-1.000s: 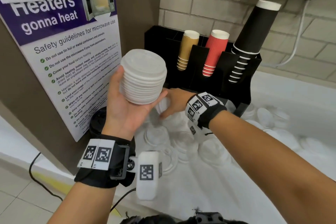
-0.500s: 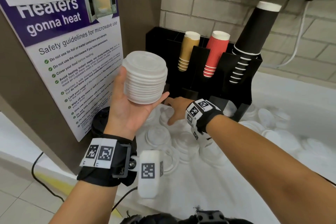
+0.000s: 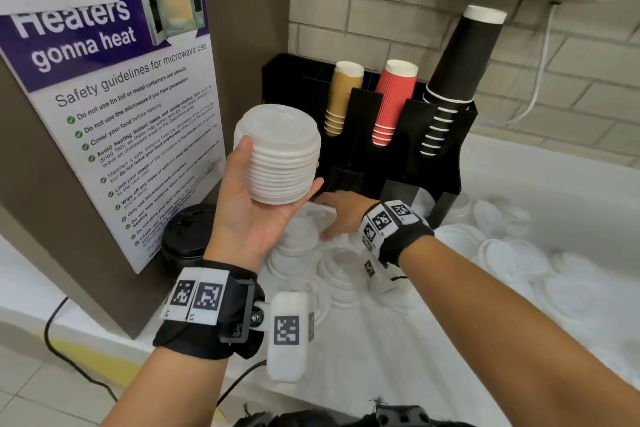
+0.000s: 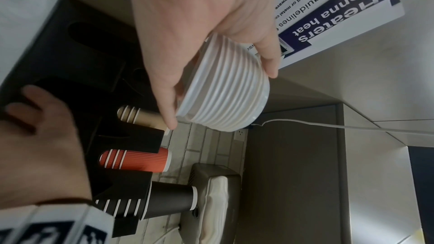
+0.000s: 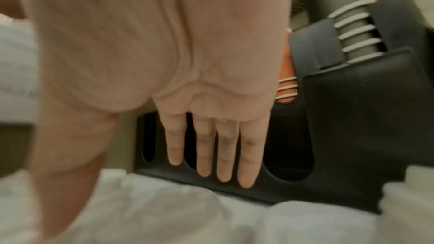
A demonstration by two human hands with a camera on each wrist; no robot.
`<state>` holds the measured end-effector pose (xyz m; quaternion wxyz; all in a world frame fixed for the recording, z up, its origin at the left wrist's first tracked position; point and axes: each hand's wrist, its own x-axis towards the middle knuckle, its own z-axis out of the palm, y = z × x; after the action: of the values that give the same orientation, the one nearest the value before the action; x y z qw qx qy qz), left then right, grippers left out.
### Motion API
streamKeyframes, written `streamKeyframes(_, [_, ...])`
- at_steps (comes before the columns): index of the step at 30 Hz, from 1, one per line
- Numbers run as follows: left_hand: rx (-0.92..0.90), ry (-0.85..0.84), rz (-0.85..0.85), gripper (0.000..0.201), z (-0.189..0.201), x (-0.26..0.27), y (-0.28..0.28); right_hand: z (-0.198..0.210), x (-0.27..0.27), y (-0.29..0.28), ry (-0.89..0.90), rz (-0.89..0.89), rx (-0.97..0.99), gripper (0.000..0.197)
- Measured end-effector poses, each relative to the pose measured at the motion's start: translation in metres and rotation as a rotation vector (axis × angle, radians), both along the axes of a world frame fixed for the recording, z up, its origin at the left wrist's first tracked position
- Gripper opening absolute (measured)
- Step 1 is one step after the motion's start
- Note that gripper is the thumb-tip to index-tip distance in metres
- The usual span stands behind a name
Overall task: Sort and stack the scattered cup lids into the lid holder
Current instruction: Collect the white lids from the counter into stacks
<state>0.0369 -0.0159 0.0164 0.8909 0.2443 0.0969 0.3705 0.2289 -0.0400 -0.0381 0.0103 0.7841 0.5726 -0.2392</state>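
In the middle of the head view the left hand (image 3: pixel 256 204) is raised with the palm up, and its grip is curled around a stack of white lids (image 3: pixel 280 156): the thumb lies on the left side of the stack and the fingers come up under its right edge. The left wrist view shows the same hold, with the thumb and fingers pressed on the ribbed sides of the stack (image 4: pixel 225 90).

Just below and right of it, the right hand (image 3: pixel 341 215) reaches low over the scattered lids (image 3: pixel 498 253) on the white tabletop (image 3: pixel 398 350). Its grip is spread; in the right wrist view the fingers (image 5: pixel 225 147) are straight, slightly apart and hold nothing, and they point at the low front of the black lid holder (image 3: pixel 446 163). Whether the fingertips touch a lid, the pictures do not show.

The holder stands in the upper middle of the frame against the brick wall. It carries three tilted columns of cups: tan cups (image 3: pixel 341 97), red cups (image 3: pixel 393 100) and black cups (image 3: pixel 453 76). A stack of black lids (image 3: pixel 185 236) stands at the left, under the microwave poster (image 3: pixel 114 107).
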Motion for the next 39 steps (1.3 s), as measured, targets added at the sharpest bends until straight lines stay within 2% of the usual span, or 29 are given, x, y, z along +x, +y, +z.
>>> streamKeyframes(2, [0.005, 0.007, -0.015, 0.112, -0.001, -0.001, 0.000, -0.005, 0.000, 0.003, -0.097, 0.039, -0.135, 0.096])
streamKeyframes(4, [0.012, 0.013, -0.032, 0.110, -0.001, -0.001, -0.001, -0.007, 0.000, 0.007, -0.114, 0.065, -0.163, 0.099])
streamKeyframes(9, [0.003, -0.005, -0.044, 0.110, -0.005, -0.001, -0.001, -0.004, 0.007, 0.005, -0.102, 0.070, -0.036, 0.088])
streamKeyframes(14, [0.022, -0.020, -0.079, 0.089, -0.010, 0.003, -0.007, 0.030, 0.025, -0.024, -0.071, -0.049, 0.205, 0.083])
streamKeyframes(17, [0.025, -0.042, -0.103, 0.069, -0.015, 0.009, -0.010, 0.044, 0.036, -0.054, 0.071, -0.169, 0.387, 0.061])
streamKeyframes(19, [0.000, -0.034, -0.119, 0.078, -0.019, 0.013, -0.012, 0.044, 0.037, -0.078, 0.230, -0.298, 0.562, 0.045])
streamKeyframes(21, [-0.051, -0.016, -0.134, 0.089, -0.024, 0.018, -0.013, 0.038, 0.031, -0.100, 0.386, -0.433, 0.722, 0.042])
streamKeyframes(23, [-0.086, 0.034, -0.127, 0.081, -0.030, 0.023, -0.015, 0.031, 0.023, -0.117, 0.535, -0.502, 0.843, 0.047])
streamKeyframes(25, [-0.087, 0.093, -0.136, 0.070, -0.038, 0.027, -0.017, 0.027, 0.011, -0.128, 0.652, -0.494, 0.933, 0.059])
streamKeyframes(28, [-0.024, 0.140, -0.168, 0.077, -0.048, 0.034, -0.021, 0.026, -0.001, -0.136, 0.749, -0.441, 1.027, 0.069])
streamKeyframes(30, [0.023, 0.167, -0.197, 0.082, -0.051, 0.038, -0.024, 0.029, -0.007, -0.137, 0.766, -0.399, 1.054, 0.064])
streamKeyframes(33, [0.054, 0.184, -0.236, 0.079, -0.057, 0.043, -0.026, 0.032, -0.012, -0.135, 0.761, -0.326, 1.030, 0.056])
streamKeyframes(39, [0.169, 0.187, -0.296, 0.055, -0.066, 0.045, -0.027, 0.032, -0.020, -0.131, 0.632, -0.303, 0.999, 0.039])
